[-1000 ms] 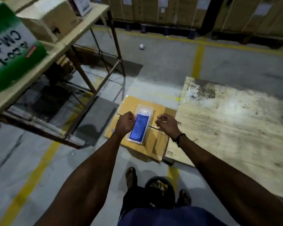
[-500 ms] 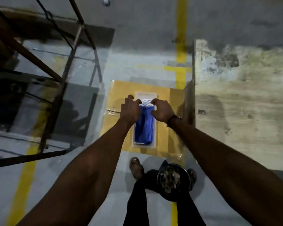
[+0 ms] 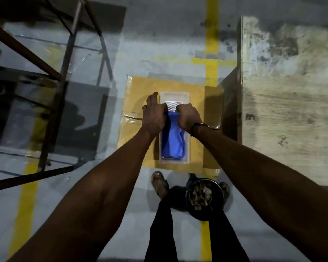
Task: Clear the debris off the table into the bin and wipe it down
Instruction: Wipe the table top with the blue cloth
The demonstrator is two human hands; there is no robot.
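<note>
A blue cloth lies in a clear plastic tray on top of a brown cardboard box. My left hand and my right hand both pinch the cloth's far end, which is bunched and raised between them. The worn wooden table stands to the right of the box. A dark round bin with crumpled debris inside sits on the floor between my feet.
A metal-framed rack with dark bars fills the left side. Yellow floor lines run across the grey concrete. My sandalled feet and dark trousers show at the bottom centre.
The view tipped down from the room to the box. Both hands moved from the tray's sides onto the cloth's far end and gathered it, so the flat cloth is now bunched.
</note>
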